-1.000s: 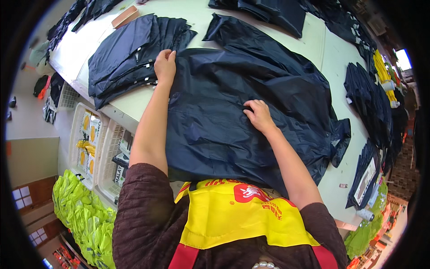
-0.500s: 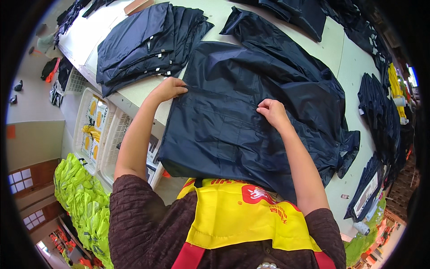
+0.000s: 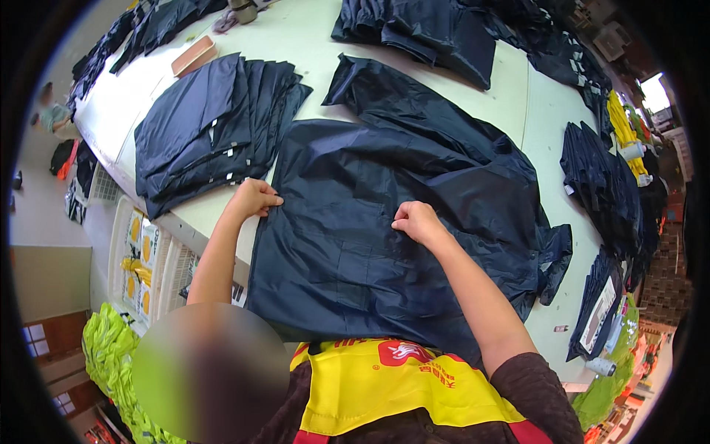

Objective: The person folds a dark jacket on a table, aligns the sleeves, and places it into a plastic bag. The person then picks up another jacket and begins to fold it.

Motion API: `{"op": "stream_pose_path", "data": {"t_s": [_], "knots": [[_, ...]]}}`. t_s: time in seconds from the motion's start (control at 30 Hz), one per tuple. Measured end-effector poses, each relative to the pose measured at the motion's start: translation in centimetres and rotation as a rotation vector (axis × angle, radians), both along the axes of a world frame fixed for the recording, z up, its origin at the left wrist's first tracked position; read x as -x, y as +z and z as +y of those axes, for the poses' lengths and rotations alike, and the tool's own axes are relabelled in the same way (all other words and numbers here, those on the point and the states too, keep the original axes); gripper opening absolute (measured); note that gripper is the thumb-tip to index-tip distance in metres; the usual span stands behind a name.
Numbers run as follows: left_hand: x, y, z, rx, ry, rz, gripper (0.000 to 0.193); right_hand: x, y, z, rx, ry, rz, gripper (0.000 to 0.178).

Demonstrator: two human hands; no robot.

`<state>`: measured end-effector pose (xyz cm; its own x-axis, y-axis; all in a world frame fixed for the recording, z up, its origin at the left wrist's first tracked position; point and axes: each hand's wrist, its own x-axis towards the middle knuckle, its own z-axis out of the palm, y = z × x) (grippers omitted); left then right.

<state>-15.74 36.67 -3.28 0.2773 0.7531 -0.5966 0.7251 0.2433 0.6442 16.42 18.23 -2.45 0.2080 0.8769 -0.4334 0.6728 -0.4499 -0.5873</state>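
Note:
A dark navy jacket (image 3: 347, 281) of thin, shiny cloth lies spread out over the table in front of me, with one sleeve stretching toward the far side. At its left edge, my left hand (image 3: 254, 200) has thumb and fingers pinched together on the cloth. My right hand (image 3: 418, 222) is closed in a pinch on the fabric around the jacket's middle, beside a pocket seam. The collar end (image 3: 555, 255) lies to the right, and the near edge reaches my yellow apron (image 3: 362, 385).
On the white table (image 3: 310, 44), a stack of folded navy garments (image 3: 196, 133) lies at left. More dark garments (image 3: 444, 37) sit at the far side and right. White baskets (image 3: 118, 244) and bright lime garments (image 3: 107, 348) are at lower left; a thread spool (image 3: 600, 366) is at right.
The whole view has shifted, so the table, jacket and hands appear lower and slightly left. Both hands keep their pinch at about the same spots on the jacket.

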Motion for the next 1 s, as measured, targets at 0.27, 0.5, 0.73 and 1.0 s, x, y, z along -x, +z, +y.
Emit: {"op": "stream_pose_path", "data": {"t_s": [0.27,0.5,0.73,1.0], "knots": [[0.0,0.3,1.9,0.005,-0.172,0.244,0.03,-1.0,-1.2,0.9,0.04,0.165,-0.088,0.027],[0.1,-2.6,3.2,0.069,-0.179,0.38,0.05,-1.0,-0.4,-0.2,0.127,-0.12,-0.143,0.041],[-0.9,-2.8,4.3,-0.11,-0.059,0.272,0.037,1.2,0.0,-10.7,-0.884,-0.175,0.026,0.025],[-15.8,2.2,-22.1,-0.786,-0.274,-0.27,0.029,-18.2,-1.6,-43.3,-0.514,-0.846,-0.947,0.039]]}}
